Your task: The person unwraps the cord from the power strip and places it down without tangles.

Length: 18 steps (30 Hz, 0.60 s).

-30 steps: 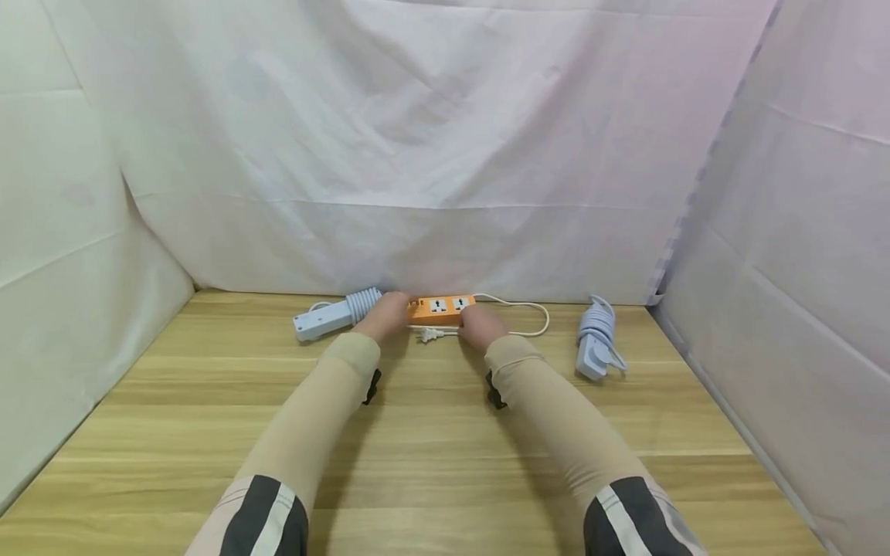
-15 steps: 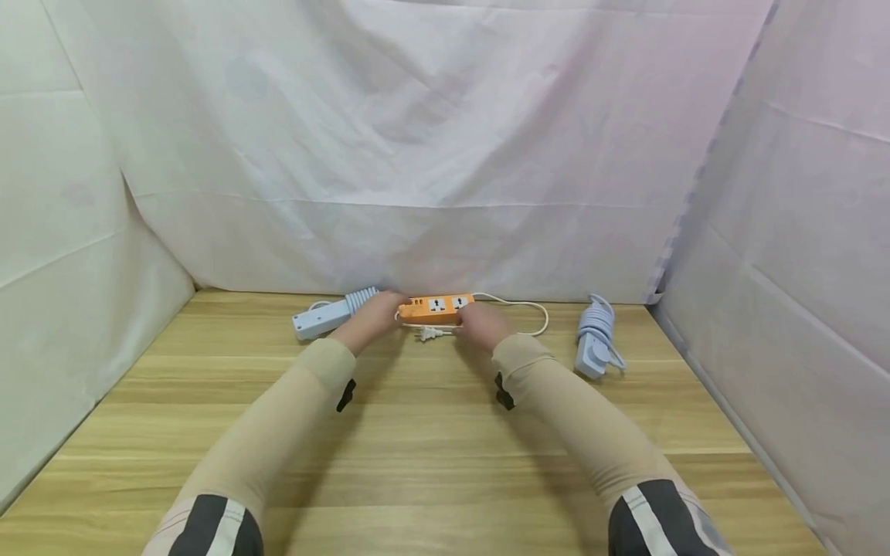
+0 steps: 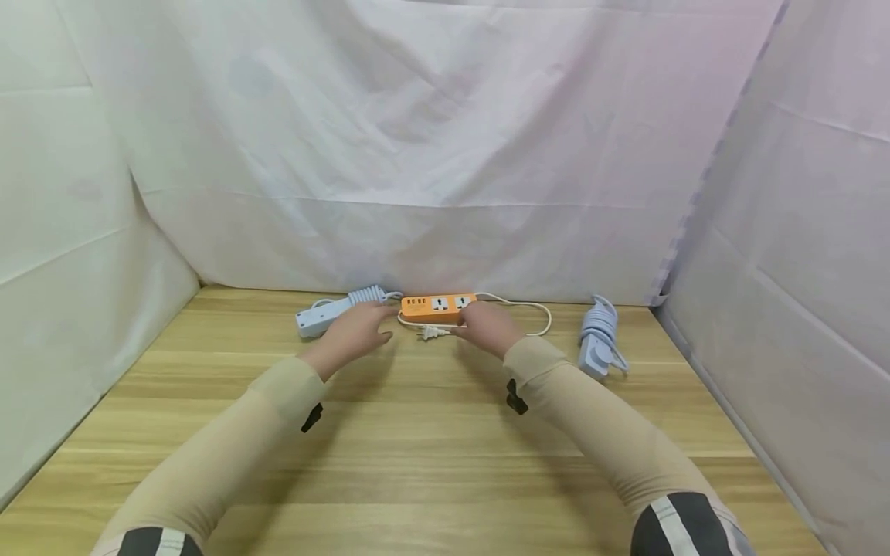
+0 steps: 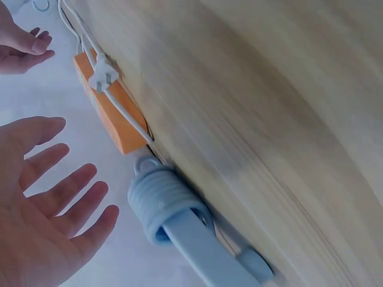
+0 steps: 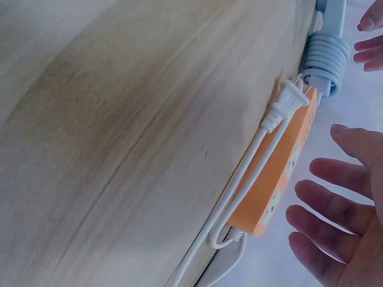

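L hand (image 3: 351,336) empty, fingers loose, nr blue strip (image 3: 324,316). R hand (image 3: 489,329) holding nothing, fingers relaxed by R end of orange strip (image 3: 422,310), at back of tbl (image 3: 417,463). IMO any nudge shld go on strip body, not cord (image 4: 124,112); mind plug (image 5: 291,98).

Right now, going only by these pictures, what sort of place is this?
Probably a makeshift work booth: white cloth hangs behind and beside a wood-grain table that holds an orange power strip.

Beige sleeves (image 3: 601,428); striped bands (image 3: 688,521) (black and white); black wrist pieces (image 3: 516,398).
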Tool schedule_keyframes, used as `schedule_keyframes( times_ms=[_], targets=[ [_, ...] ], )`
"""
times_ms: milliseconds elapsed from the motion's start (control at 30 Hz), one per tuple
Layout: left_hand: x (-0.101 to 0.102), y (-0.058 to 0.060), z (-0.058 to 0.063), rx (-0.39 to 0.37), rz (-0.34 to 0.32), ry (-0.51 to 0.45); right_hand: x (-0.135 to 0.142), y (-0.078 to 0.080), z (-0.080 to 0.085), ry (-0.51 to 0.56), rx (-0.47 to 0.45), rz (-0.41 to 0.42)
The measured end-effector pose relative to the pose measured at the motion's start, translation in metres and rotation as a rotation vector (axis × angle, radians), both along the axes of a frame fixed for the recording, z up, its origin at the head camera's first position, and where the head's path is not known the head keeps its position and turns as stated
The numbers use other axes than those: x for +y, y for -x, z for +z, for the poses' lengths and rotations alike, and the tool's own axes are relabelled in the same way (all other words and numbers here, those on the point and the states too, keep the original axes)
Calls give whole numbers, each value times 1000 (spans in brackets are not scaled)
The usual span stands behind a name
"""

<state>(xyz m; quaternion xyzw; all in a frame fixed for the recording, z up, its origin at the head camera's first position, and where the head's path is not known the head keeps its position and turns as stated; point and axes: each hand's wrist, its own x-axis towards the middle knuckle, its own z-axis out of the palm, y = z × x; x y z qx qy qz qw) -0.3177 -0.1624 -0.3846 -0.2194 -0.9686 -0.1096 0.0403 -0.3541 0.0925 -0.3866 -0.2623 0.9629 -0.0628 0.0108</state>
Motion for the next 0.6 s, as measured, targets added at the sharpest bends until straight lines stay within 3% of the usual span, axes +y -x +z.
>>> schedule_keyframes(
  times_ms=[267,400,600],
  targets=[
    [-32,-10,-1,111,89,31,0,-13,2,37,10,37],
    [-50,-10,-4,96,159,16,-2,-20,0,35,13,49],
    [-73,-1,-10,49,218,-15,-2,-26,-2,50,-8,56]
  ],
)
